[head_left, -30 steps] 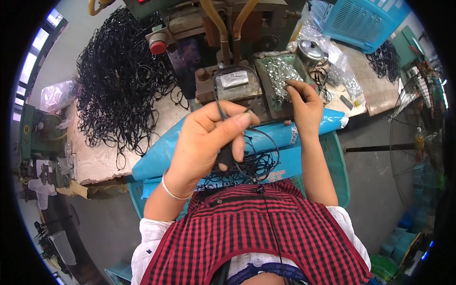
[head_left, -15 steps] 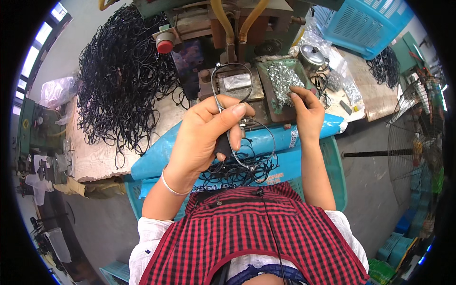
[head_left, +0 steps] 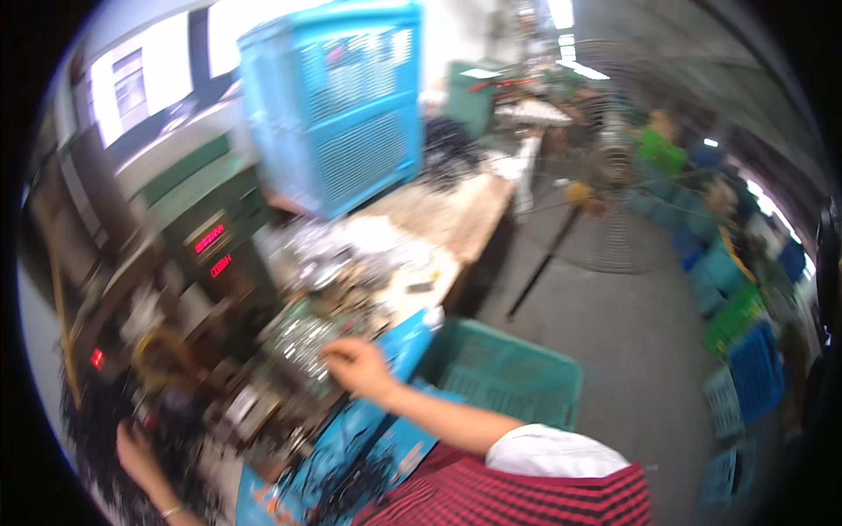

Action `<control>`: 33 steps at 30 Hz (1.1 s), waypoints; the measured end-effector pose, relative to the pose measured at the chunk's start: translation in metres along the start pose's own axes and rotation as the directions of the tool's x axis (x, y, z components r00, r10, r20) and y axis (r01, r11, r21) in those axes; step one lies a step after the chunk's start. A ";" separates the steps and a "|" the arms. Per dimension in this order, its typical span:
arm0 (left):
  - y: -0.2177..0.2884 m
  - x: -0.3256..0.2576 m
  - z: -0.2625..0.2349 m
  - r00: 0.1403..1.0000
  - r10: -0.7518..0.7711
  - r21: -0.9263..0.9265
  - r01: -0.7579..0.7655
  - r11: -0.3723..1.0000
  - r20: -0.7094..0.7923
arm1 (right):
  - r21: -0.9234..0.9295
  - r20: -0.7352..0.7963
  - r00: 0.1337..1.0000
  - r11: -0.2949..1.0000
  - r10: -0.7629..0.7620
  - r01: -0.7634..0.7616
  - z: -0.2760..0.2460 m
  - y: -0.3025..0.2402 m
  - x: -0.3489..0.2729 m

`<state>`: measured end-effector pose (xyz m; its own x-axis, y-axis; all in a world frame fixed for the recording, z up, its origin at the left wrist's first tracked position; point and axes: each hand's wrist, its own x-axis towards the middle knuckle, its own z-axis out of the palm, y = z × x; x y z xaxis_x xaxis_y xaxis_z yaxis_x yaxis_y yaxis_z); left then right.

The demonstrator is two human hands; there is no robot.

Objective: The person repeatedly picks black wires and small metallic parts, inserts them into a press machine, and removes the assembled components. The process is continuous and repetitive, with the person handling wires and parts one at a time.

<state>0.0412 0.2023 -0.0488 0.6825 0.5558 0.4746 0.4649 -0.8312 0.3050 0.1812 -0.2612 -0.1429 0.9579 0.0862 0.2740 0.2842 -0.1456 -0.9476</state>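
Observation:
The view is smeared by motion. My right hand (head_left: pixel 358 368) is at the edge of a heap of small shiny metal pieces (head_left: pixel 305 347), its fingers drawn together; what they pinch, if anything, is too small to make out. My left hand (head_left: pixel 140 458) is at the lower left, near a red button (head_left: pixel 150 422) and a dark pile of cables (head_left: pixel 88 456). Blur hides its fingers and whether the looped cable is in it. Between the hands stands a bench machine with a pale metal block (head_left: pixel 241 405). More black cables (head_left: pixel 355 482) lie on blue sheeting in front of me.
A tall blue crate (head_left: pixel 351 114) stands on the wooden bench (head_left: pixel 438 223). Right of the blue sheeting (head_left: pixel 410 346) is a green basket (head_left: pixel 517 373). A standing fan (head_left: pixel 605 193) rises over the floor beyond. A green machine box (head_left: pixel 210 223) has red lit displays.
My view has swung to the right and up. My left hand has gone from in front of my chest to the cable pile side; my right hand stays by the metal pieces.

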 end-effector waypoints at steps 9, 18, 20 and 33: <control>-0.046 0.035 0.140 0.998 -0.003 0.372 0.029 0.928 -0.068 | -0.106 -0.021 1.000 0.994 0.017 -0.020 -0.042 -0.020 -0.029; -0.045 -0.001 0.036 0.998 -0.011 -0.062 0.014 0.998 0.055 | -0.177 0.038 0.962 0.946 -0.270 0.272 -0.012 -0.022 -0.023; -0.008 -0.016 0.011 0.989 0.147 -0.107 -0.147 0.983 -0.008 | -0.053 0.092 0.949 0.950 -0.301 0.307 0.002 -0.044 -0.019; 0.107 -0.107 -0.048 0.978 -0.182 -0.989 -0.080 0.121 -0.102 | 0.416 0.265 0.956 0.909 -0.127 0.005 0.090 -0.106 -0.003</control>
<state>-0.0089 0.0532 -0.0269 0.5256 0.6937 0.4925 -0.5568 -0.1573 0.8157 0.1438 -0.1569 -0.0578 0.8685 0.3620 0.3386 0.2460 0.2783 -0.9285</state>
